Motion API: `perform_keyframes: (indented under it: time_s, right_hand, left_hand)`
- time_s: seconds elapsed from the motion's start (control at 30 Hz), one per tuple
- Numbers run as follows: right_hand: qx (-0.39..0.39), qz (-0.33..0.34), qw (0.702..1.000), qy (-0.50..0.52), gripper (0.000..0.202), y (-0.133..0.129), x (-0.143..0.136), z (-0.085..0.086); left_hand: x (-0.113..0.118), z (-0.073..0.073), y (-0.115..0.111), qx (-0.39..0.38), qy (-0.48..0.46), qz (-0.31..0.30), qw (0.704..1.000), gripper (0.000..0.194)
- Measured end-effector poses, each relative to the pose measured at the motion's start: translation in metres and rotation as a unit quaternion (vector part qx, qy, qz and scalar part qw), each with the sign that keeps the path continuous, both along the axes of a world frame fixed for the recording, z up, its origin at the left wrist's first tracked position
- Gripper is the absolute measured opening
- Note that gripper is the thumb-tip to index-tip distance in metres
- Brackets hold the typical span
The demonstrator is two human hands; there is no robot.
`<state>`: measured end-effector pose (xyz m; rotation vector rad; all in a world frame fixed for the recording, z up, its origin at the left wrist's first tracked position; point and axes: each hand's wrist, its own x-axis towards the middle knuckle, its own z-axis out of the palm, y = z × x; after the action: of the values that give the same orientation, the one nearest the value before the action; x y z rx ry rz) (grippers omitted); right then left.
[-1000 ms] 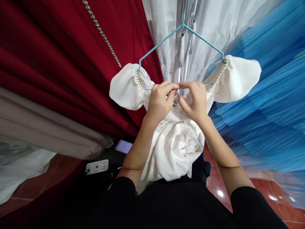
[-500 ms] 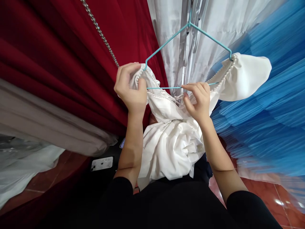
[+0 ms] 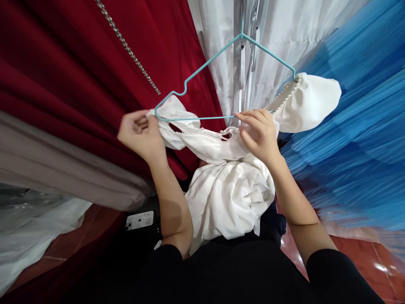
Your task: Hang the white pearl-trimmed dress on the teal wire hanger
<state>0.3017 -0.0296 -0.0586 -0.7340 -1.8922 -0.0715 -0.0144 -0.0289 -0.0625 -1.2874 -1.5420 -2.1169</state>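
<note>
A thin light-blue wire hanger hangs at the centre, its hook near the top edge. A white garment with pearl-beaded edges is bunched below it. Its right shoulder hangs over the hanger's right end, while the left shoulder part lies around the hanger's lower left corner. There my left hand is closed on the beaded edge of the garment. My right hand pinches the hanger's bottom bar near its middle, with white cloth just behind the fingers.
Red drapes and a beige cloth hang on the left, a blue tulle fabric on the right. White fabric hangs behind the hanger. A white phone lies on a black surface at lower left. The floor is red tile.
My left hand has moved left and slightly down, drawing the garment's left shoulder outward, off the hanger's upper notch. More of the hanger's left end now shows. My right hand has stayed on the bottom bar.
</note>
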Motion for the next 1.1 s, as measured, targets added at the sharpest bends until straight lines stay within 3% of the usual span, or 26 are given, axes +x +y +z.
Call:
perform_keyframes:
  time_s: [0.03,0.1,0.17,0.23,0.33,0.43,0.53,0.7,0.77,0.87,0.97,1.1]
  right_hand:
    - [-0.004,0.000,1.000,-0.001,0.034,0.000,-0.002,0.000]
    - [-0.015,0.002,1.000,-0.005,0.036,0.000,-0.006,-0.001]
    - [-0.027,0.005,1.000,-0.010,0.038,0.001,-0.008,-0.001]
    - [-0.034,0.007,0.999,-0.014,0.039,0.002,-0.007,-0.001]
    - [-0.033,0.003,0.999,-0.018,0.040,-0.002,-0.003,0.000]
    - [-0.035,-0.001,0.999,-0.030,0.038,-0.008,0.003,0.003]
    - [-0.027,-0.002,0.999,-0.034,0.034,-0.010,0.013,0.011]
    - [0.082,-0.168,0.979,0.083,0.029,0.012,0.055,0.038]
    - [0.099,-0.168,0.976,0.094,0.025,0.026,0.071,0.045]
    - [0.071,-0.163,0.981,0.083,0.010,0.041,0.082,0.047]
    - [0.017,-0.195,0.978,0.066,0.005,0.048,0.083,0.047]
    - [-0.048,-0.247,0.962,0.100,0.003,0.050,0.090,0.061]
  left_hand:
    - [0.014,-0.010,-0.008,-0.013,-0.029,-0.006,0.999,0.019]
    - [0.047,-0.024,-0.021,-0.101,-0.027,-0.081,0.991,0.011]
    - [0.080,-0.027,-0.031,-0.107,0.041,-0.142,0.983,0.010]
    - [0.107,-0.017,-0.036,-0.043,0.170,-0.212,0.961,0.009]
    - [0.127,0.006,-0.031,-0.015,0.274,-0.221,0.936,0.011]
    - [0.128,0.019,-0.019,-0.076,0.265,-0.227,0.934,0.013]
    - [0.125,0.016,-0.011,-0.098,0.238,-0.241,0.936,0.019]
    - [0.126,0.011,-0.014,-0.070,0.274,-0.229,0.931,0.016]
    - [0.125,0.013,-0.016,-0.077,0.279,-0.230,0.929,0.017]
    - [0.118,0.018,-0.017,-0.091,0.287,-0.210,0.930,0.017]
    - [0.106,0.023,-0.017,-0.094,0.298,-0.201,0.928,0.017]
    - [0.092,0.031,-0.019,-0.108,0.314,-0.209,0.920,0.018]
